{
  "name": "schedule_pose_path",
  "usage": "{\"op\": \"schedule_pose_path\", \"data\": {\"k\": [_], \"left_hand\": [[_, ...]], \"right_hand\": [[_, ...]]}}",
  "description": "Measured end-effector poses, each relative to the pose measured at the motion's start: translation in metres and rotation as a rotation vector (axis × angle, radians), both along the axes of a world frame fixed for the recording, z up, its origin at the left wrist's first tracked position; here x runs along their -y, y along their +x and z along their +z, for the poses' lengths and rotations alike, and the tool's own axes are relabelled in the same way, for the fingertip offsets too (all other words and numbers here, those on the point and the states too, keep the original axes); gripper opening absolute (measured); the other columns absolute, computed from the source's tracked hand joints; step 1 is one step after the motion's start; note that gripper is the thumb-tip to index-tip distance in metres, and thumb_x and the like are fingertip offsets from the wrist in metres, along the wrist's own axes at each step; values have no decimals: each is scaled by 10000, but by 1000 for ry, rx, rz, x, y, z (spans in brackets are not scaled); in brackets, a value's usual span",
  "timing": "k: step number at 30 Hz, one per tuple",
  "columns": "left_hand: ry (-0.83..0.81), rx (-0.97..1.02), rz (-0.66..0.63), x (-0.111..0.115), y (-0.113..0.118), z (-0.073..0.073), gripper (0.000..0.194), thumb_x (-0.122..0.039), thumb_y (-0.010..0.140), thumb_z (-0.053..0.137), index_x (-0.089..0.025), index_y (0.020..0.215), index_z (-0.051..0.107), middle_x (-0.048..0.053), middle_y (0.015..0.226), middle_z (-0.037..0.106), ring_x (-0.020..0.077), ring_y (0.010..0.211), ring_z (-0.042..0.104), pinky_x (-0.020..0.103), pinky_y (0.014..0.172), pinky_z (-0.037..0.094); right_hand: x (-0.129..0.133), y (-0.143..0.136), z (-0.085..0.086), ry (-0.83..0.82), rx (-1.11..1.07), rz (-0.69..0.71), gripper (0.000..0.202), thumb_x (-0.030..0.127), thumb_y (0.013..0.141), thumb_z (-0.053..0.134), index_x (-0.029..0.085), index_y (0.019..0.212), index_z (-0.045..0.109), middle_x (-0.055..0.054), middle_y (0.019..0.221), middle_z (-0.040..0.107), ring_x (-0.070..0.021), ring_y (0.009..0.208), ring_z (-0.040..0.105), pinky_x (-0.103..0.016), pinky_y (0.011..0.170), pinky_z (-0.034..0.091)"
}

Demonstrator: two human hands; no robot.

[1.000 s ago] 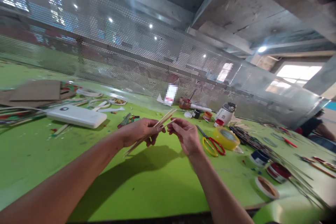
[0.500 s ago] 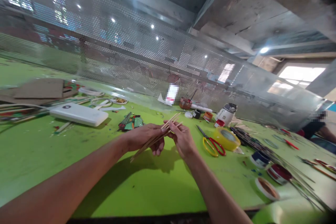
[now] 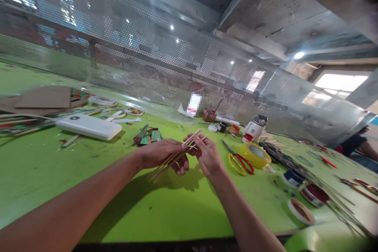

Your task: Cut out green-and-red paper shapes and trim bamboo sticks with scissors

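Several thin pale wooden sticks (image 3: pixel 168 162) lie slantwise across both hands, above the green table (image 3: pixel 165 212). My left hand (image 3: pixel 165 154) is closed around their middle, thumb on top and fingers curled below. At the upper ends, my right hand (image 3: pixel 206 155) pinches the sticks between thumb and fingers. Their lower ends fan out slightly over the table. Behind my left hand sits a small green and dark painted piece (image 3: pixel 147 136). Scissors (image 3: pixel 238 159) with one yellow and one red handle rest to the right of my right hand.
A yellow tape roll (image 3: pixel 254 155) touches the scissors. Paint jars (image 3: pixel 292 179) and long dark rods (image 3: pixel 283 159) lie at right. At left are a white power bank (image 3: pixel 88 126) and cardboard (image 3: pixel 44 97). A perforated clear screen (image 3: pixel 141 59) runs along the back. Another person's arm (image 3: pixel 366 150) shows far right.
The sticks have spread a little further apart at both ends. My right hand has shifted slightly to the right along with their upper ends.
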State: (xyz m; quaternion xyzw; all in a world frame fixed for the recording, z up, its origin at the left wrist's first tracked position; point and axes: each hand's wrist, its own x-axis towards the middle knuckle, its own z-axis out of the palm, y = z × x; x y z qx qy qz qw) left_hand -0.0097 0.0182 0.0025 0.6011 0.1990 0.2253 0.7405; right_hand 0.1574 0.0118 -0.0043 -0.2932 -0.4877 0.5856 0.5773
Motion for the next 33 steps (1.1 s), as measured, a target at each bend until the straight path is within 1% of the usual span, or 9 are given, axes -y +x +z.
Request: {"op": "schedule_pose_path", "data": {"k": [8, 12, 15, 18, 21, 23, 25, 28, 33], "left_hand": [[13, -25, 21, 1, 3, -1, 423, -495, 889, 412, -135, 1080, 528, 107, 822, 673, 151, 619, 609, 290, 570, 443], [109, -102, 49, 1, 2, -1, 427, -534, 867, 420, -134, 925, 559, 69, 736, 648, 108, 515, 529, 238, 473, 365], [166, -145, 95, 1, 1, 0, 390, -523, 853, 449, -146, 839, 546, 1, 615, 560, 74, 442, 410, 217, 430, 294], [256, -230, 173, -2, -1, 2, 396, -529, 862, 409, -158, 795, 529, -26, 568, 478, 70, 436, 337, 214, 434, 261], [532, -468, 347, -13, -10, 8, 392, -511, 866, 385, -164, 753, 528, -5, 568, 485, 96, 475, 383, 230, 478, 299], [803, -740, 530, -23, -22, 12, 333, -457, 853, 419, -166, 764, 553, 29, 630, 551, 127, 542, 461, 244, 530, 332], [942, -992, 713, -35, -38, 16, 346, -429, 869, 367, -167, 797, 581, 70, 712, 608, 166, 615, 527, 263, 576, 359], [910, -1231, 873, -48, -61, 16, 374, -388, 881, 318, -158, 849, 611, 118, 824, 650, 204, 717, 592, 270, 614, 393], [741, -1406, 942, -58, -79, -3, 323, -293, 853, 379, -143, 986, 633, 155, 966, 666, 240, 867, 628, 282, 704, 448]], "right_hand": [[-2, 0, -3, -15, -33, -23, 243, 362, 696, 734, 153, 820, 718, -31, 736, 695, -121, 684, 614, -251, 690, 485], [-1, -3, -4, -16, -24, -24, 241, 354, 712, 724, 158, 853, 720, -32, 742, 696, -105, 651, 596, -216, 612, 463], [-1, -3, -4, 30, -3, -7, 222, 348, 749, 694, 160, 865, 715, -40, 770, 696, -92, 616, 569, -189, 507, 403], [-2, -2, -7, 85, 57, 19, 232, 380, 797, 637, 168, 854, 710, -45, 797, 692, -100, 608, 559, -221, 534, 434], [-8, 2, -16, 126, 225, -32, 315, 451, 793, 614, 160, 873, 705, -62, 799, 686, -148, 684, 602, -283, 605, 492], [-14, 4, -24, 162, 380, -146, 402, 510, 762, 615, 141, 896, 700, -78, 782, 685, -176, 707, 618, -304, 609, 506], [-21, 6, -33, 194, 538, -247, 475, 562, 758, 580, 124, 897, 700, -88, 762, 686, -186, 696, 619, -312, 604, 510], [-30, 12, -44, 225, 741, -304, 508, 582, 778, 519, 119, 885, 700, -88, 763, 688, -189, 681, 613, -316, 605, 508], [-41, 28, -52, 223, 829, -380, 444, 501, 767, 528, 100, 868, 691, -100, 780, 681, -202, 704, 606, -324, 628, 493]]}}
